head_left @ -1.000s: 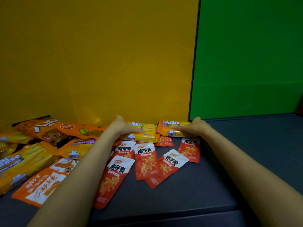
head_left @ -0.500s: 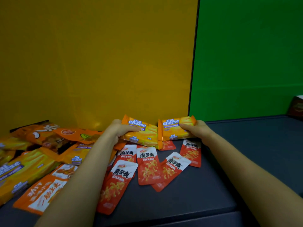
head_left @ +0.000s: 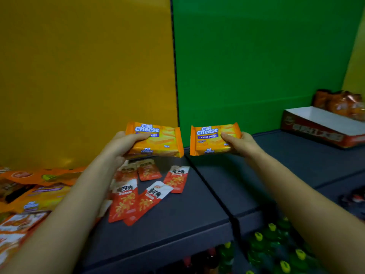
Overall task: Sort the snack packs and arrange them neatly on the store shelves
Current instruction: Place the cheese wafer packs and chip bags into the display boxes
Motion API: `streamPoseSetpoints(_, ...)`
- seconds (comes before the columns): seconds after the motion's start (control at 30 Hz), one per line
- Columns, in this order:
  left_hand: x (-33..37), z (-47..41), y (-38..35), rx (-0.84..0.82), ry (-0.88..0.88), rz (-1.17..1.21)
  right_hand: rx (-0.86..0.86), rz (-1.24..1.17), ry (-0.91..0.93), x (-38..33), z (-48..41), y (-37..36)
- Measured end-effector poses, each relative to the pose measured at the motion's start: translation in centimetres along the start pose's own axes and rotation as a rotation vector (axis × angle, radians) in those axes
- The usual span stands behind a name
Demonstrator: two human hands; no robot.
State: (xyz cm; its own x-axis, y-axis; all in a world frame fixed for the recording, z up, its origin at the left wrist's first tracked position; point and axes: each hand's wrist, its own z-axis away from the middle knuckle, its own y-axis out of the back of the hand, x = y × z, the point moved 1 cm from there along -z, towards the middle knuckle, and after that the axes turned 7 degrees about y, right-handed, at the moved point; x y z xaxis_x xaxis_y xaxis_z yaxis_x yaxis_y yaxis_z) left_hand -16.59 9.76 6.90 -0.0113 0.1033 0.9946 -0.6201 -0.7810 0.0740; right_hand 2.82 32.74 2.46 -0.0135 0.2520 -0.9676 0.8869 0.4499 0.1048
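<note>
My left hand (head_left: 120,144) grips an orange Cal Cheese wafer pack (head_left: 158,139) by its left end, lifted above the dark shelf (head_left: 177,224). A second Cal Cheese wafer pack (head_left: 211,140) is held in my right hand (head_left: 243,143) by its right end, level with the first. The two packs hang side by side near the seam between the yellow and green back walls. Below them several red and white sachets (head_left: 138,198) lie scattered on the shelf. More orange snack packs (head_left: 37,196) are heaped at the left.
A red and white display carton (head_left: 324,127) stands on the shelf at the far right, with orange bags (head_left: 343,103) behind it. Green bottles with yellow caps (head_left: 276,242) fill the level below. The right shelf section (head_left: 296,161) is dark grey.
Both hands have lifted the two Cal Cheese packs off the shelf and carried them up and rightward. The view has swung right, revealing the carton and bottles.
</note>
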Motion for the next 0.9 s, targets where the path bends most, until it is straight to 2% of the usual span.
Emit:
streamPoseSetpoints(0.23,1.0,2.2,-15.0,-0.200,0.011,0.080,0.064,0.007,0.017,-0.1,1.2,15.7)
streamPoseSetpoints(0.5,-0.1,3.9,-33.2,-0.383,0.064,0.135,0.251,0.021,0.041,1.9,1.7,35.1)
streamPoseSetpoints(0.7,0.6,4.2,-42.4,-0.421,0.066,0.131,0.388,-0.030,0.019,3.0,1.0,43.5)
streamPoseSetpoints(0.9,1.7,2.3,-49.2,-0.417,0.044,0.113,0.409,-0.063,0.035,3.9,-1.3,48.1)
